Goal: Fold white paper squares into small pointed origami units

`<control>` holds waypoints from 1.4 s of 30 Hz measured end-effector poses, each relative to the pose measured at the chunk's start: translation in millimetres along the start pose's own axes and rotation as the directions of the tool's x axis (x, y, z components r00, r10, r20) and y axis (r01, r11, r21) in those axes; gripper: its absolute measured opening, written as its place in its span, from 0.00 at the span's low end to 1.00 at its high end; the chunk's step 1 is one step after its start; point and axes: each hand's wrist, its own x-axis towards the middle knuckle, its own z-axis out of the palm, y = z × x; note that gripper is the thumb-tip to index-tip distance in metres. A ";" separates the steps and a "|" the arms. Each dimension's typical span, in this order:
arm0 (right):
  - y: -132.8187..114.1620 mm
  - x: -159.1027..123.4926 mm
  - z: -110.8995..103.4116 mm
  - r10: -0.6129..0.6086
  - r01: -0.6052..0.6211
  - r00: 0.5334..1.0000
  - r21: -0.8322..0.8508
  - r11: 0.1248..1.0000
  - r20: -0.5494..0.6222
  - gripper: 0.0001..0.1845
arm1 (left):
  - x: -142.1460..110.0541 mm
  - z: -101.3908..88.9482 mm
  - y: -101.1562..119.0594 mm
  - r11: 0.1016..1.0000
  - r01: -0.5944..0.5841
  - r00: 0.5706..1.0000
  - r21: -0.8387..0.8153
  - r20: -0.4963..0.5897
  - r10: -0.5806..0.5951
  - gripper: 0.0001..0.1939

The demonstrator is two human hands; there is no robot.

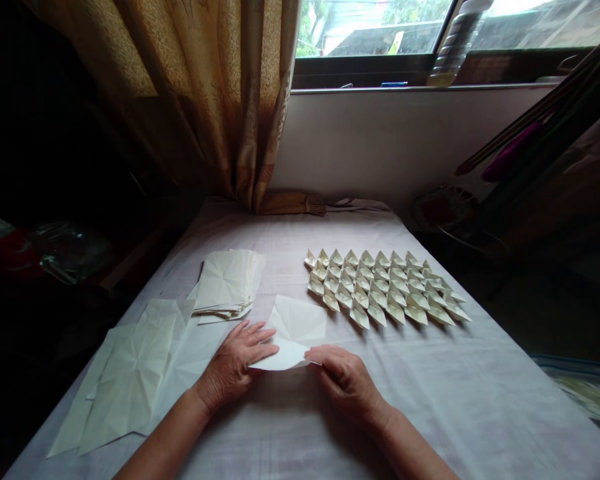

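Note:
A creased sheet of pale paper [300, 325] lies on the cloth in front of me, its near part folded up and over toward the back. My left hand [240, 358] rests on the paper's left side with fingers stretched out and spread. At the near right corner, my right hand [347, 378] pinches the paper's edge with curled fingers; its thumb is partly hidden. Just behind my left hand is a stack of creased paper sheets [225, 280]. Several more loose creased sheets [130, 373] overlap to the left of my forearm.
Rows of small folded paper boats [380, 287] stand at the right on the cloth-covered table [455, 393]. A gold curtain [205, 87] hangs down to the table's far end. A plastic bottle [453, 50] stands on the window sill [360, 89].

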 end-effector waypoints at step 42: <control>-10.9 1.7 10.8 0.214 -0.269 0.963 -0.509 0.817 -0.165 0.12 | 2.2 42.0 62.5 0.993 -0.042 0.990 0.107 0.138 0.027 0.33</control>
